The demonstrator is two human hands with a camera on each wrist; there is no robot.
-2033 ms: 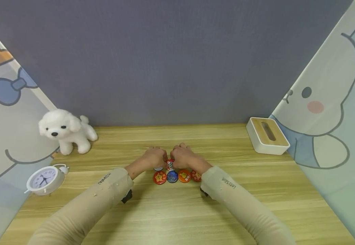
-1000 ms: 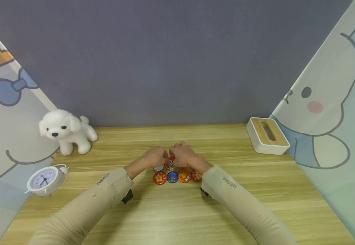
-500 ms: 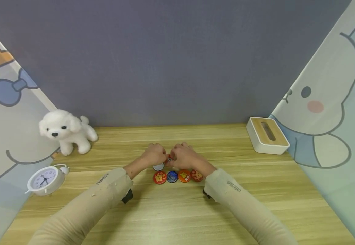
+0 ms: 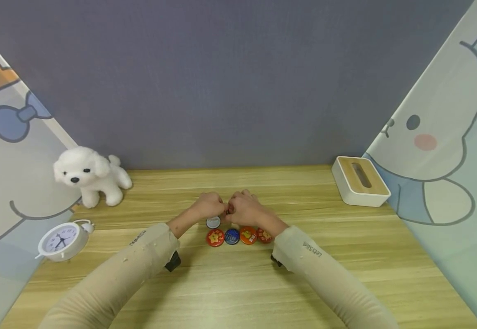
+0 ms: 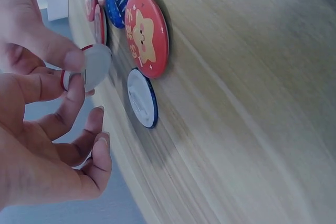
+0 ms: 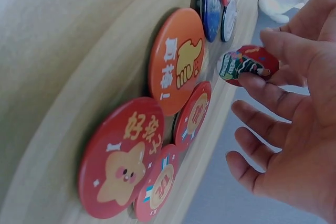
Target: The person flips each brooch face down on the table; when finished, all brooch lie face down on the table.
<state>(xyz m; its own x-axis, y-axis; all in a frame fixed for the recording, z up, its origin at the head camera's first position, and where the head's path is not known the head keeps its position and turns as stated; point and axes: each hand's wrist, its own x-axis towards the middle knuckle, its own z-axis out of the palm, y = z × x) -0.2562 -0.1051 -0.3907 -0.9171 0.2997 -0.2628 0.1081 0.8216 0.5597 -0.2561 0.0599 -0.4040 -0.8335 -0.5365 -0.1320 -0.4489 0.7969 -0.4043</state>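
Observation:
Between both hands, above the wooden table, is a round pin badge with a red and green printed face (image 6: 234, 65) and a pale back (image 5: 98, 67). My left hand (image 4: 209, 205) pinches it with thumb and index finger. My right hand (image 4: 244, 209) grips its edge between thumb and index finger, other fingers spread. Below lies a front row: a red star badge (image 4: 215, 237), a blue badge (image 4: 232, 236), an orange thumbs-up badge (image 4: 248, 235) and another red star badge (image 4: 264, 235). A badge (image 4: 213, 222) rests face down behind the first. Two red medal badges (image 6: 193, 116) show in the right wrist view.
A white plush dog (image 4: 92, 176) stands at the back left, with a white alarm clock (image 4: 63, 241) in front of it. At the back right sits a white tissue box (image 4: 360, 182) with a wooden lid. A grey panel (image 4: 222, 82) rises behind the table.
The held badge has risen and turned, its printed face no longer showing in the head view. Both hands shifted slightly away from the front row, uncovering more of the face-down badge.

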